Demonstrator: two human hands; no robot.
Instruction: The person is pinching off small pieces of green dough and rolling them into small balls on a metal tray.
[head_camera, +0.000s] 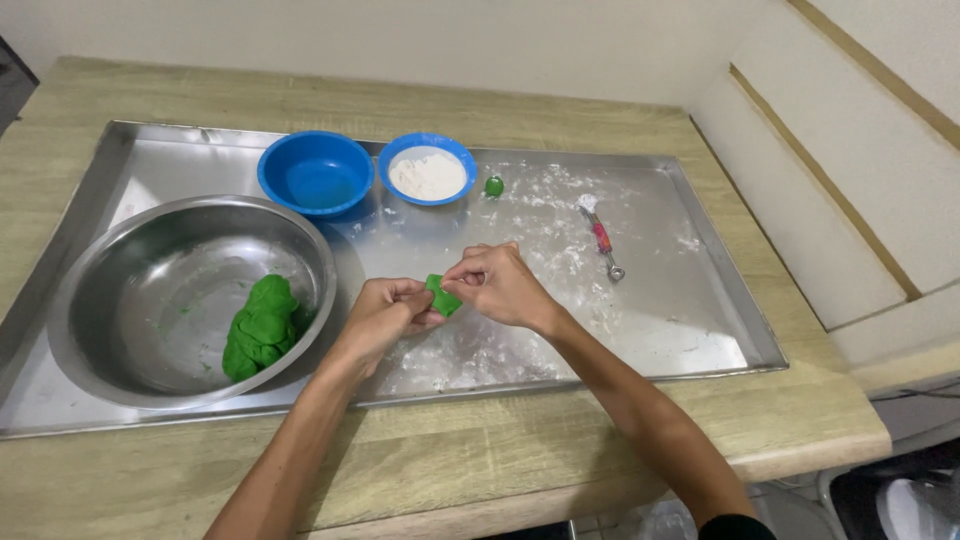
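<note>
Both hands meet over the middle of the floured metal tray (700, 300): the left hand (385, 312) and the right hand (497, 283) are each pinched shut on 1 small piece of green dough (443, 297), held between them just above the tray. The step in hand looks like shaping this piece; going on calls for even finger pressure. The main dough lump (260, 328) lies in the steel bowl (120, 300) at left, 1 small green ball (494, 186) far beside the flour bowl (428, 170).

Green dough piece (443, 296) between both hands' fingers (462, 277).
</note>
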